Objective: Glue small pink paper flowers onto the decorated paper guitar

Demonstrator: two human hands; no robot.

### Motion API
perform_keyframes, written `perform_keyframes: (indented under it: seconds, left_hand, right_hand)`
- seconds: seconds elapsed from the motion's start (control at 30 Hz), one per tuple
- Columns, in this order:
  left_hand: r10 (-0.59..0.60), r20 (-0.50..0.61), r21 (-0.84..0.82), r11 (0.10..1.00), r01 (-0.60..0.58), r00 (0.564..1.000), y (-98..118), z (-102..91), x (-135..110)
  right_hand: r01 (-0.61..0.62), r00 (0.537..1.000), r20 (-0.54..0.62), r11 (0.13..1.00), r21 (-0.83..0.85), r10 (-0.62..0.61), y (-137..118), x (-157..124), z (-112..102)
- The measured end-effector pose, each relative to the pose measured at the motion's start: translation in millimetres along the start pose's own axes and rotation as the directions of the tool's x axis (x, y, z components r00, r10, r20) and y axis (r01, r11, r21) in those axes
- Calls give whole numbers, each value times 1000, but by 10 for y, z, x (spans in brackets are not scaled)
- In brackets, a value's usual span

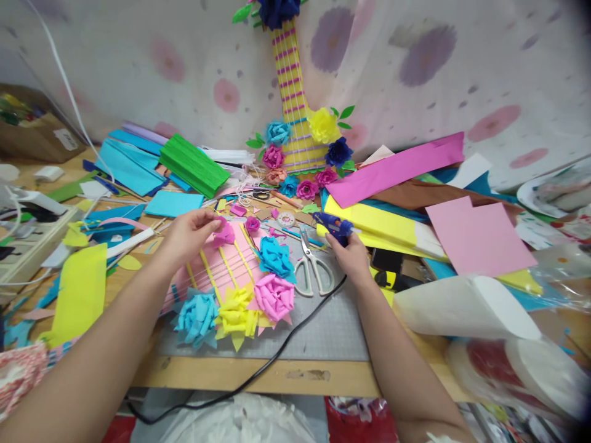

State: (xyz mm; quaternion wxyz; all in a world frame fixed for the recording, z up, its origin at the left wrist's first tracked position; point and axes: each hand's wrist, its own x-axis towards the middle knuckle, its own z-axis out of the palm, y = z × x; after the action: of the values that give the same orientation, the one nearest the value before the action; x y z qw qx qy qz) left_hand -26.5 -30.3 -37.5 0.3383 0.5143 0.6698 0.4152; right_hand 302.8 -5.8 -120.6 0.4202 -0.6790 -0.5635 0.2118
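Observation:
Between the thumb and fingers of my left hand (196,229) is a magenta paper flower (224,234), held over the upper left of a pink guitar-shaped piece (210,264) with yellow strips and strings. My right hand (348,252) grips a blue glue gun (335,226), its nozzle pointing left. On the piece's lower edge sit a blue paper flower (197,317), a yellow one (237,312) and a pink one (275,296); another blue flower (276,256) is above them. A small magenta flower (252,224) lies near its top. Scissors (313,267) rest beside my right hand.
A yellow paper guitar (290,80) with flowers leans against the back curtain. Crepe paper, such as a green fold (194,165) and a magenta strip (397,169), covers the table. The black cord (277,357) crosses the grey cutting mat (323,335). A white roll (466,307) stands right.

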Motion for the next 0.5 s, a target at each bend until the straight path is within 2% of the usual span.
perform_keyframes:
  seconds: [0.1,0.2,0.33,0.4,0.5]
  left_hand:
    - [-17,-12,-134,991,15,1000,56,88,-104]
    - [19,5,-179,984,-18,1000,30,175,-177]
    - [81,17,-43,996,-81,997,-7,267,-187]
    - [69,3,51,996,-69,998,30,292,-185]
    - [21,-11,105,994,-20,1000,129,309,-209]
  right_hand:
    - [-91,994,65,986,138,83,-88,7,-65]
    - [-101,979,197,961,256,50,-262,-1,-114]
    - [-26,940,331,948,317,-84,-622,-14,-133]
    - [25,902,400,946,324,-161,-780,-14,-105]
    - [124,859,436,935,332,-269,-917,-29,-23]
